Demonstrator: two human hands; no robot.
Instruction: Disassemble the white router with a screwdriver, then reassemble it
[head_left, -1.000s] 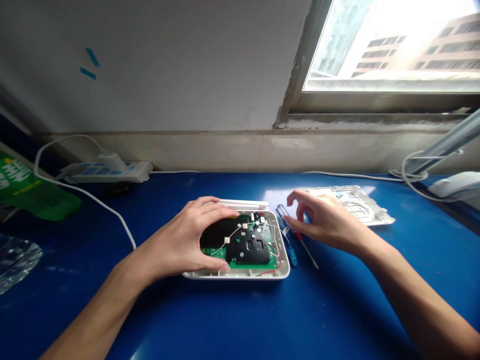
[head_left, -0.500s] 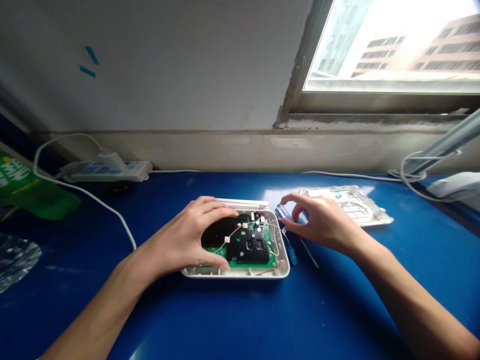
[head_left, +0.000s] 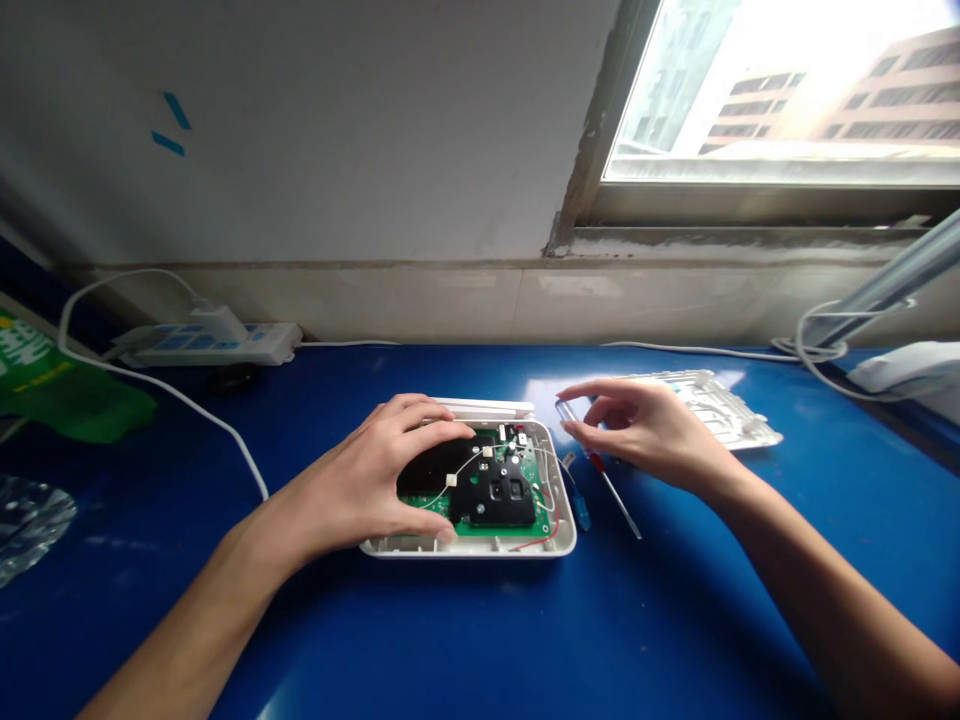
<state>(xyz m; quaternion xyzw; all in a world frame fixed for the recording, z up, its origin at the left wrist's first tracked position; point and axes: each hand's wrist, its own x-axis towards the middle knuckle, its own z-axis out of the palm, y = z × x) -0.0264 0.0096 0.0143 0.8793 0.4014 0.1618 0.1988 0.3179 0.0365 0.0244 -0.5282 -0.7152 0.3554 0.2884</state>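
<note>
A white router [head_left: 562,545] with its housing off lies in front of me, showing a green circuit board [head_left: 495,530] with black plates and thin white and red wires. My left hand [head_left: 405,465] spans its left end, thumb at the near wall and fingers toward the far side, gripping it. Just right of the router, my right hand [head_left: 637,420] pinches the clear handle of a screwdriver [head_left: 621,503] between thumb and index finger. The shaft points down toward me and right. A small blue tool [head_left: 580,508] lies between screwdriver and router.
A white plastic cover [head_left: 739,420] lies behind my right hand. At the left are a power strip [head_left: 277,343] with a white cable, a round black object [head_left: 232,378], a green bottle [head_left: 67,390] and crumpled clear plastic [head_left: 30,520]. A metal pole [head_left: 892,275] stands right.
My right hand has shifted slightly right, and the screwdriver in it has swung a little, its red collar and shaft now showing more plainly. My left hand keeps its place on the router.
</note>
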